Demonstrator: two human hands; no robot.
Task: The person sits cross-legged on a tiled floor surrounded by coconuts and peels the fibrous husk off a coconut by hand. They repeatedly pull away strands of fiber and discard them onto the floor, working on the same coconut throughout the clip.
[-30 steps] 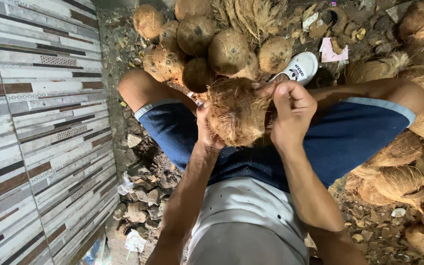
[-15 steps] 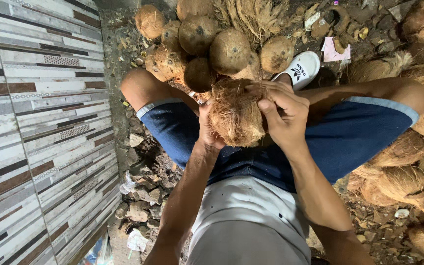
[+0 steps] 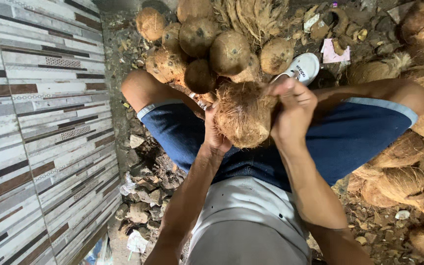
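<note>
Head view: husked coconut (image 3: 244, 118) between hands; left hand (image 3: 215, 132) cups side, right hand (image 3: 293, 110) grips top fibres (over lap).

Husked coconut (image 3: 244, 115) above the lap, between left hand (image 3: 215, 135) on its left side and right hand (image 3: 293, 113) on its right, pile of coconuts (image 3: 207, 44) beyond it, shoe (image 3: 303, 67) behind the right hand, tiled wall (image 3: 35, 127) far left, husk heap (image 3: 403, 167) right
</note>
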